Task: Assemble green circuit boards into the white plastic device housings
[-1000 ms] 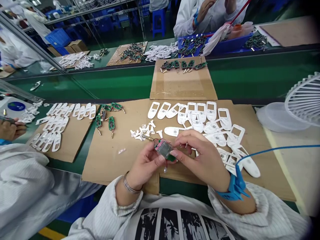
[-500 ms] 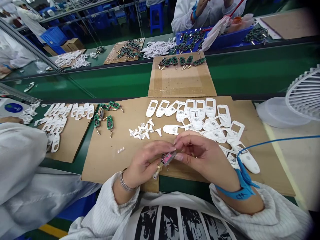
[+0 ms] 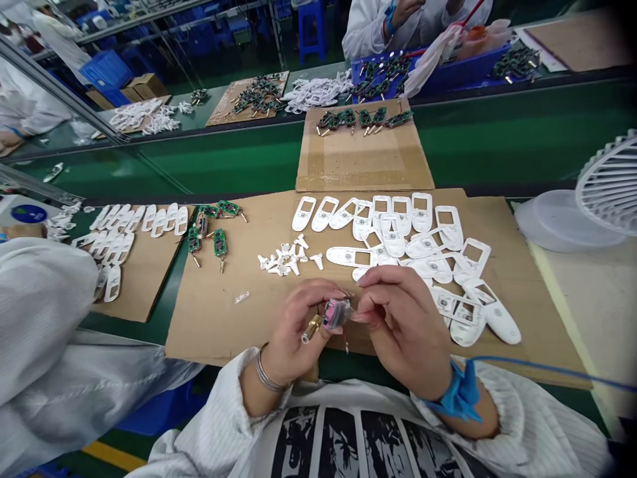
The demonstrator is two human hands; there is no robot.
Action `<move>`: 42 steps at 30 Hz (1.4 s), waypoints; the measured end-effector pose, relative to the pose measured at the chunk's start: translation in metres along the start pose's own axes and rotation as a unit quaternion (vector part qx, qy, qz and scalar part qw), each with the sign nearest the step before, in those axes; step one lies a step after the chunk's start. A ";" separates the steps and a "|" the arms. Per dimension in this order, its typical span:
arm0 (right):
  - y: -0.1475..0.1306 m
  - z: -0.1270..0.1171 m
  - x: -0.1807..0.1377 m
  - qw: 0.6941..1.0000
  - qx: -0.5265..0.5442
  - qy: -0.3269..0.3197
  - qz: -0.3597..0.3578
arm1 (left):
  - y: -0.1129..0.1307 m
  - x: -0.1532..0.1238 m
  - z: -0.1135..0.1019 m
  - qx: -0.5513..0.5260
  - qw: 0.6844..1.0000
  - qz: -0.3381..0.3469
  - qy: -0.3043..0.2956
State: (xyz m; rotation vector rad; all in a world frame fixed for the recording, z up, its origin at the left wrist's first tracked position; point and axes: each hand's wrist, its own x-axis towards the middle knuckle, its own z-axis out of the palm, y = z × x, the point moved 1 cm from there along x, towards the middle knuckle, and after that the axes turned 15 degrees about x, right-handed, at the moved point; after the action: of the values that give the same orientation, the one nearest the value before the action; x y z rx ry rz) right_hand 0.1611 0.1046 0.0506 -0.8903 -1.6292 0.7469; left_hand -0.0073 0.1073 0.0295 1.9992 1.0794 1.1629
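A small circuit module (image 3: pixel 336 312), with a pink-edged display and a brass probe tip, is held just above the near edge of the cardboard sheet (image 3: pixel 223 318) on the worktop (image 3: pixel 572 292). It is pinched from both sides: the left hand (image 3: pixel 298 325) is closed around its lower end and the right hand (image 3: pixel 403 325) grips its upper edge with the fingertips. No white shell has been fitted to the module, so assembly is judged to be at an early stage. A heap of white housing shells (image 3: pixel 423 245) lies just beyond the hands, with small white clips (image 3: pixel 286 260) to its left and a few green circuit boards (image 3: pixel 209 232) farther left. A co-worker's white sleeve (image 3: pixel 44 318) intrudes at the left, and a blue wrist-strap cord (image 3: pixel 547 368) trails from the right wrist. Nothing lies between the hands and the shells.
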 end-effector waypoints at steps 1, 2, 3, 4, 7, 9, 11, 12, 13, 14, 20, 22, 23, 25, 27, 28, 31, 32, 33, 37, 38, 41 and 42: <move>0.002 -0.001 0.000 0.999 0.029 -0.008 0.027 | 0.000 0.000 0.000 0.010 1.000 0.005 -0.001; 0.004 -0.002 0.001 0.996 0.063 -0.018 0.062 | -0.001 -0.001 -0.001 0.022 1.000 0.010 -0.004; 0.006 -0.003 0.002 0.990 0.096 -0.028 0.096 | -0.002 -0.001 -0.001 0.033 0.999 0.017 -0.007; 0.008 -0.004 0.004 0.984 0.122 -0.035 0.123 | -0.003 -0.001 -0.002 0.043 0.999 0.025 -0.010; 0.009 -0.007 0.008 0.973 0.152 -0.039 0.168 | -0.005 -0.001 -0.004 0.062 0.996 0.055 -0.016; 0.009 -0.009 0.010 0.969 0.159 -0.039 0.185 | -0.006 0.000 -0.005 0.070 0.995 0.071 -0.026; 0.007 -0.009 0.011 0.966 0.163 -0.053 0.196 | -0.005 0.001 -0.006 0.080 0.992 0.090 -0.040; 0.005 -0.009 0.010 0.966 0.160 -0.061 0.194 | -0.004 0.002 -0.007 0.087 0.990 0.098 -0.045; 0.004 -0.008 0.009 0.968 0.152 -0.066 0.187 | -0.004 0.002 -0.007 0.092 0.989 0.103 -0.048; 0.003 -0.007 0.008 0.972 0.144 -0.064 0.174 | -0.003 0.002 -0.006 0.095 0.989 0.106 -0.048; 0.003 -0.002 -0.002 0.988 0.122 0.008 0.096 | 0.000 0.000 0.002 0.036 0.998 0.045 -0.014; 0.007 -0.002 -0.002 0.988 0.122 -0.001 0.096 | -0.001 0.000 0.004 0.025 0.999 0.035 -0.009; 0.009 -0.002 -0.001 0.986 0.130 -0.008 0.106 | -0.002 0.001 0.004 0.026 0.999 0.038 -0.005; 0.013 -0.004 0.001 0.979 0.157 -0.015 0.129 | -0.004 0.001 0.003 0.041 0.998 0.048 0.002; 0.015 -0.005 0.003 0.974 0.176 -0.013 0.139 | -0.007 0.000 0.001 0.065 0.996 0.056 0.007; 0.016 -0.005 0.003 0.974 0.176 -0.013 0.140 | -0.008 0.000 0.000 0.076 0.995 0.059 0.007; 0.015 -0.004 0.004 0.976 0.160 -0.012 0.150 | -0.009 -0.001 -0.001 0.096 0.993 0.064 -0.002; 0.014 -0.003 0.004 0.975 0.160 -0.006 0.154 | -0.009 -0.001 -0.002 0.098 0.993 0.066 -0.005; 0.013 -0.002 0.003 0.974 0.165 0.003 0.156 | -0.009 -0.001 -0.002 0.100 0.993 0.069 -0.006; 0.009 0.001 0.001 0.976 0.166 0.050 0.131 | -0.007 -0.001 0.001 0.098 0.992 0.082 -0.008; 0.008 0.002 0.000 0.979 0.153 0.063 0.120 | -0.007 -0.001 0.003 0.090 0.993 0.074 -0.007; 0.005 0.005 -0.002 0.985 0.107 0.109 0.081 | -0.006 -0.002 0.012 0.029 0.999 0.010 0.025; 0.004 0.006 -0.003 0.986 0.094 0.119 0.068 | -0.006 -0.003 0.015 0.005 0.999 -0.017 0.040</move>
State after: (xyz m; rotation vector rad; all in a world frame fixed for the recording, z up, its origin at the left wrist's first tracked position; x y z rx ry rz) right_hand 0.1565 0.1043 0.0446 -0.9227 -1.2745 0.8402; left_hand 0.0029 0.1066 0.0163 1.9503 1.1557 1.2305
